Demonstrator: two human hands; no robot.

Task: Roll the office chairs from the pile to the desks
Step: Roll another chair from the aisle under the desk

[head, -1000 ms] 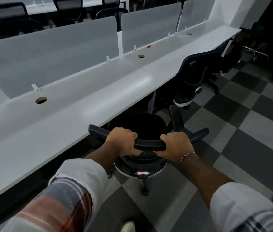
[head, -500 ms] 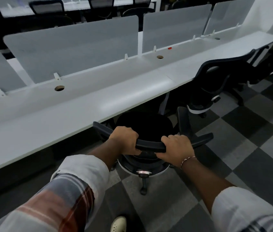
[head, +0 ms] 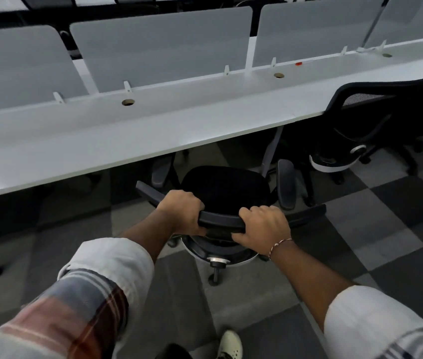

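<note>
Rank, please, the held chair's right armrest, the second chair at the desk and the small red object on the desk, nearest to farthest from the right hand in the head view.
From the right hand on the backrest:
1. armrest, just ahead, slightly right.
2. second chair, farther right, at the desk.
3. red object, at the desk's far edge.

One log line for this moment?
left hand: grips backrest | right hand: grips backrest | office chair: facing desk, seat near edge | second chair: at desk
</note>
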